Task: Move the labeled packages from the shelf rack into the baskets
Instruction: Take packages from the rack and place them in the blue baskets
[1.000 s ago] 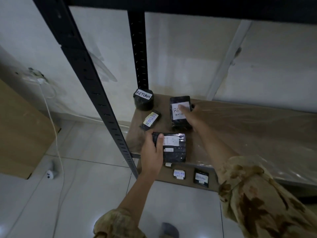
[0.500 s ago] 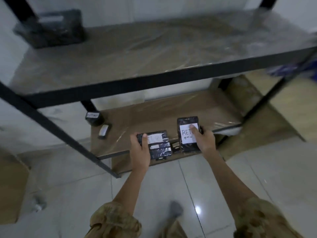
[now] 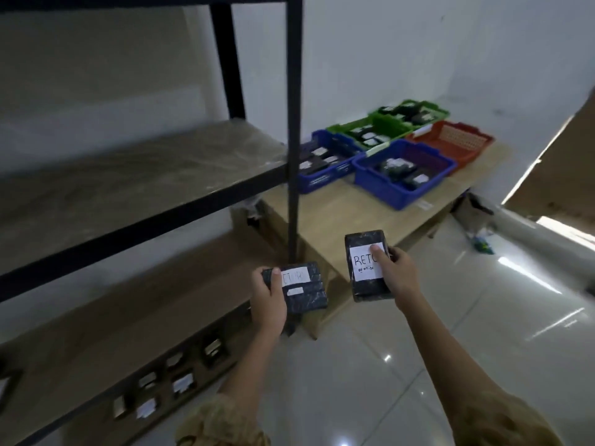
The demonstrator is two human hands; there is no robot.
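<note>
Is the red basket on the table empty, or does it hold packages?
Empty, as far as shown: the red basket shows only bare mesh floor and walls, nothing inside.

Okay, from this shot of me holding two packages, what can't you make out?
All in the head view:
1. Left package label: the left hand covers its start, and the rest is blurred.
2. Right package label: the right hand covers the end of the word and of the date.
3. Far blue basket: partly behind the rack post.
4. Labels in the baskets and on the bottom-shelf packages: too small and blurred.
</note>
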